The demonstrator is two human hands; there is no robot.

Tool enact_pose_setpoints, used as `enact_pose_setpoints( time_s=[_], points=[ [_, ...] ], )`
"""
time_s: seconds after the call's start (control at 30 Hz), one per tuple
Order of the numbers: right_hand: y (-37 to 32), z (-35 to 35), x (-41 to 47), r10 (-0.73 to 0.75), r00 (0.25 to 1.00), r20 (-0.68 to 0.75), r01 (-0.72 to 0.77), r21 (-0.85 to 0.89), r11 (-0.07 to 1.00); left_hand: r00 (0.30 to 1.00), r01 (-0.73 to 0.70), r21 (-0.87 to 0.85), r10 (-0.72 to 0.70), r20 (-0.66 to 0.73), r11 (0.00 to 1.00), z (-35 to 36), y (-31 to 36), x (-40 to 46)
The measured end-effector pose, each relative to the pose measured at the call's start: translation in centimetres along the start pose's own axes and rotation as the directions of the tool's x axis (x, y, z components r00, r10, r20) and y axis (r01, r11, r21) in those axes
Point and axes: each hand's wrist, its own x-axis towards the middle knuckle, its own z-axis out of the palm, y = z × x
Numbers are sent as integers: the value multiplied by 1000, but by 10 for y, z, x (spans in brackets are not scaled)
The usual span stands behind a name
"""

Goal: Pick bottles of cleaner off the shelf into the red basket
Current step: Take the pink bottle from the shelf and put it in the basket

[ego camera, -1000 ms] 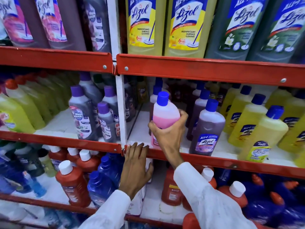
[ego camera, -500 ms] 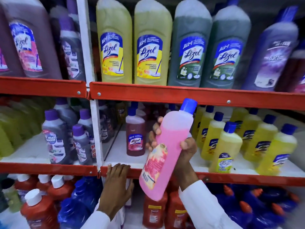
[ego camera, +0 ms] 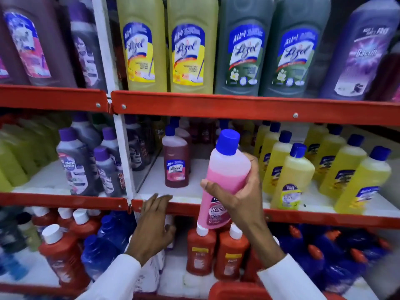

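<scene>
My right hand (ego camera: 242,191) grips a pink cleaner bottle (ego camera: 225,172) with a blue cap, held nearly upright in front of the middle shelf. The bottle's foot hangs just over the red shelf edge (ego camera: 324,217). My left hand (ego camera: 151,221) rests with spread fingers against that same edge further left and holds nothing. A red basket rim (ego camera: 236,290) shows at the bottom of the view, below the pink bottle. A dark red cleaner bottle (ego camera: 175,163) stands alone on the middle shelf behind my hands.
Yellow bottles (ego camera: 290,176) crowd the middle shelf to the right, grey-purple ones (ego camera: 75,165) to the left of a white upright post (ego camera: 123,156). Large yellow and green jugs (ego camera: 190,46) fill the top shelf. Red bottles (ego camera: 201,250) and blue bottles (ego camera: 101,252) stand on the bottom shelf.
My right hand lifted the pink bottle off the middle shelf, pulled it out towards me, then brought it from a tilt to nearly upright. The left hand stayed on the shelf edge.
</scene>
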Motion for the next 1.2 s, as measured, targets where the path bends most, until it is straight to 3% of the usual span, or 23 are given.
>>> enact_pose_setpoints(
  time_s=[0.17,0.3,0.37,0.5,0.7,0.87,0.97,1.2],
  points=[
    [18,-52,-37,113,992,52,-106,-121,987,978,-122,-380,177,111,917,-2,73,-33],
    [50,-94,-79,257,964,74,-235,-217,947,965,51,-619,121,233,784,43,118,-63],
    [69,-112,-102,309,947,92,-279,-245,928,959,150,-656,52,278,739,78,126,-77],
    [114,-139,-149,426,887,175,-377,-255,890,942,282,-598,-100,319,750,142,126,-106],
    [191,-174,-203,552,812,192,-429,-445,786,873,455,-430,-295,388,780,243,92,-151],
    [253,-186,-240,630,746,215,-440,-551,709,756,628,-291,-478,448,722,300,90,-171],
    [279,-188,-254,672,712,204,-473,-568,674,710,694,-305,-550,440,652,322,89,-180],
    [302,-191,-265,714,662,228,-465,-622,630,630,723,-91,-601,491,684,378,40,-213]
  ],
)
